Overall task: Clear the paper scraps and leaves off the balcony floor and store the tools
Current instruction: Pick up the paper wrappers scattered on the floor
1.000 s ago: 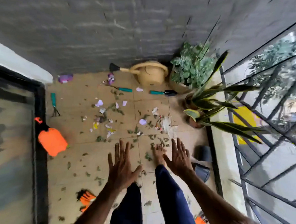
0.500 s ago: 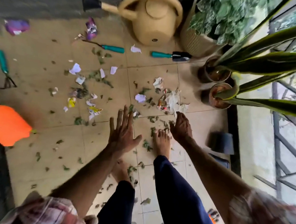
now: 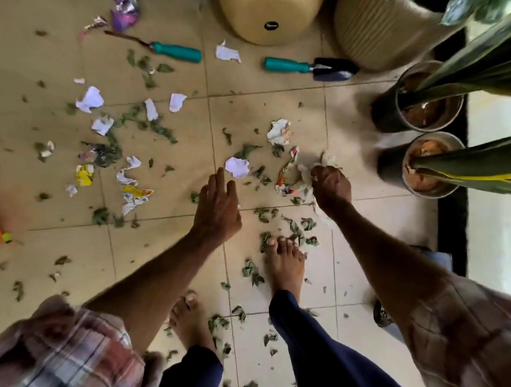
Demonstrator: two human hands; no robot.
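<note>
Crumpled paper scraps (image 3: 279, 132), white, printed

Paper scraps: torn white and printed paper scraps (image 3: 90, 99), flat or curled, scattered over the middle and left of the beige tiled floor (image 3: 267, 111).
Wad: pale crumpled paper wad (image 3: 304, 169), gripped by the right hand (image 3: 331, 188).
Leaves: small shrivelled green leaves (image 3: 301, 225), strewn all over.
Trowel: teal-handled trowel with dark blade (image 3: 311, 68), flat near the far edge, blade rightward.
Thin tool: teal-handled tool with thin metal shaft (image 3: 176, 51), flat, left of it.
</note>
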